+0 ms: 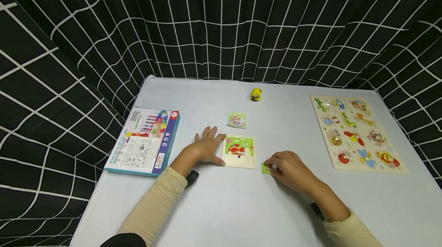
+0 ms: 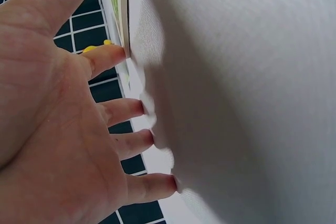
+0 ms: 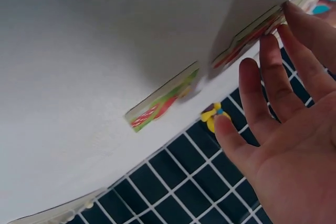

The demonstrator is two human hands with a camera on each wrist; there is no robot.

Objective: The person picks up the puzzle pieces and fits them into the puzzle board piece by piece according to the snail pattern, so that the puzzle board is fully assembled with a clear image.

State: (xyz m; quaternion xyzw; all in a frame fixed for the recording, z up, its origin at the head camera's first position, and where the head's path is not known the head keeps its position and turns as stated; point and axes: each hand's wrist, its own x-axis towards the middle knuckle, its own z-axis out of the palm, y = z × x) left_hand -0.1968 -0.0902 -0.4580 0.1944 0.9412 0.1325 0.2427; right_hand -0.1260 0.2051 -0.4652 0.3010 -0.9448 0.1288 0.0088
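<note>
A small square wooden picture puzzle board (image 1: 239, 162) with a red and green picture lies in the middle of the table, its lower strip bare wood. My left hand (image 1: 207, 149) rests spread at its left edge, thumb and a fingertip touching the edge. To the right of the board, my right hand (image 1: 290, 168) pinches a green and red puzzle piece (image 1: 265, 168) between thumb and fingers, low over the table. The right wrist view shows this piece (image 3: 247, 40) at the fingertips and another flat puzzle piece (image 3: 163, 100) lying apart, under the hand in the head view.
A small picture card (image 1: 236, 119) lies behind the board, with a yellow toy figure (image 1: 255, 94) farther back. At left is a boxed beads set (image 1: 143, 141). A large insect peg puzzle (image 1: 359, 135) lies at right. Black grid cloth (image 1: 221, 28) hangs around the table.
</note>
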